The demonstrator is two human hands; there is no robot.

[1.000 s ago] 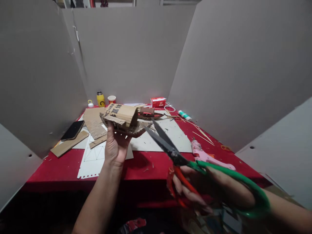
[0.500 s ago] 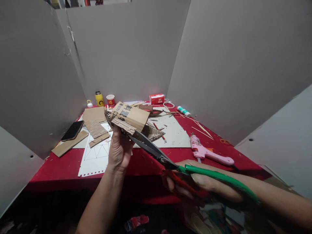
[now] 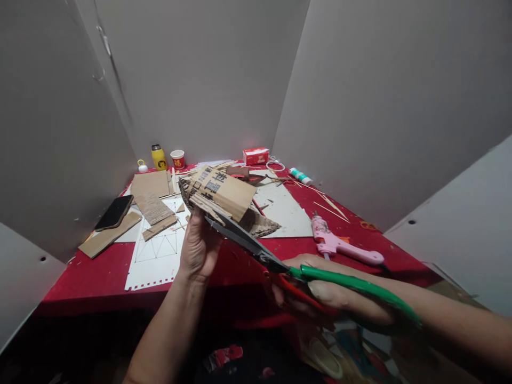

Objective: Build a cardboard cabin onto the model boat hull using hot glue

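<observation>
My left hand (image 3: 200, 248) is closed on a folded cardboard piece (image 3: 226, 192) with dark printed characters and ragged corrugated edges, holding it up over the table's front part. My right hand (image 3: 320, 290) grips a pair of scissors (image 3: 240, 237) with one green and one red handle. The dark blades point up to the left and meet the near lower edge of the cardboard, close to my left fingers. Behind the cardboard, most of my left fingers are hidden.
On the red-covered table (image 3: 248, 266) lie a pink glue gun (image 3: 340, 245), a phone (image 3: 114, 212), a sheet with a drawn truss (image 3: 154, 256) and cardboard scraps (image 3: 110, 234). A yellow bottle (image 3: 159, 158), a paper cup (image 3: 177, 159) and a red box (image 3: 256, 156) stand at the back.
The cardboard piece has shifted slightly right and tilted in my left hand. The scissor handles have come closer together, and the view has dipped a little.
</observation>
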